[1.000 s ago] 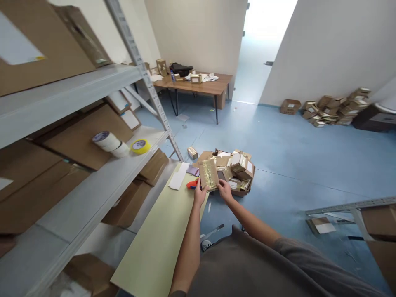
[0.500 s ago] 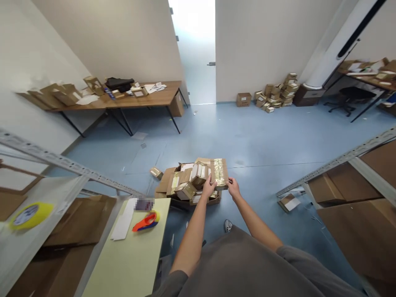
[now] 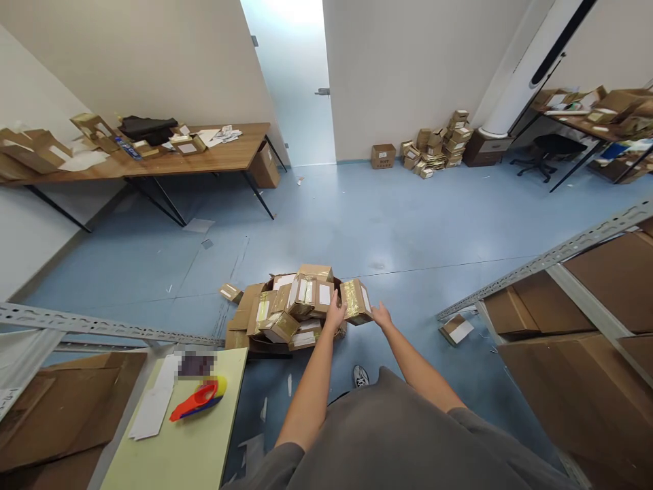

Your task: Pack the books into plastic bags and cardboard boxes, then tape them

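A taped cardboard box [image 3: 356,301] is hovering above the floor [image 3: 408,231], just beside the right end of an open carton [image 3: 268,346] that is overflowing with smaller boxes [image 3: 305,292]. The left hand [image 3: 335,314] is gripping its left side, the grip narrowed to the box's width, with the thumb lying near the near left edge. The right hand [image 3: 381,315] is meeting the right edge with its fingertips; how firmly that grip is closing, the view is not showing. The box is tilting slightly, turning a white label to the right.

Below, a shoe [image 3: 360,376] is standing on the floor. To the left, a pale yellow surface [image 3: 194,442] is carrying a red tape dispenser [image 3: 196,400] and white cards [image 3: 153,401], its right edge running well apart from the held box. A metal shelving rack [image 3: 551,258] is bounding the right side, with a small box [image 3: 456,330] lying by its foot. Blue floor is stretching ahead toward the door [image 3: 300,102].
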`<act>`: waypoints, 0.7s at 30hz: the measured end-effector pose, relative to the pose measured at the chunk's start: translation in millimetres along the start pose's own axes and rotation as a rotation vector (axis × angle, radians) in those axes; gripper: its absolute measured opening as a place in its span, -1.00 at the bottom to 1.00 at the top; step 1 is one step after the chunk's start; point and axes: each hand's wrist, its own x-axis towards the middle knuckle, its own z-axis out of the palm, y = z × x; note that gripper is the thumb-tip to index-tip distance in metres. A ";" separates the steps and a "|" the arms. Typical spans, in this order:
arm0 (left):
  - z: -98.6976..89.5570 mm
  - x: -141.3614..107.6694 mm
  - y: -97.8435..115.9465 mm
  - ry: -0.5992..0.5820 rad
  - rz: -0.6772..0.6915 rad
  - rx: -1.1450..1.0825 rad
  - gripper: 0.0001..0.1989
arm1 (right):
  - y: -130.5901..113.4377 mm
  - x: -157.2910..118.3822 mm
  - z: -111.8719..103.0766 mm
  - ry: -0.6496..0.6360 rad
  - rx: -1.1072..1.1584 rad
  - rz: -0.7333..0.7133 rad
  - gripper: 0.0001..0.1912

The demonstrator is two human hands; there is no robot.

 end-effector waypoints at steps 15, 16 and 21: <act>-86.1 -43.2 -17.2 0.330 -0.069 -0.129 -0.36 | -89.0 -8.0 84.5 -0.276 0.054 -0.376 -0.45; -97.1 -50.6 -19.8 0.353 -0.065 -0.144 -0.37 | -97.4 -16.3 95.9 -0.305 0.059 -0.412 -0.46; -167.7 -104.5 -33.0 0.514 -0.052 -0.186 -0.38 | -129.1 -79.4 162.9 -0.442 0.056 -0.557 -0.46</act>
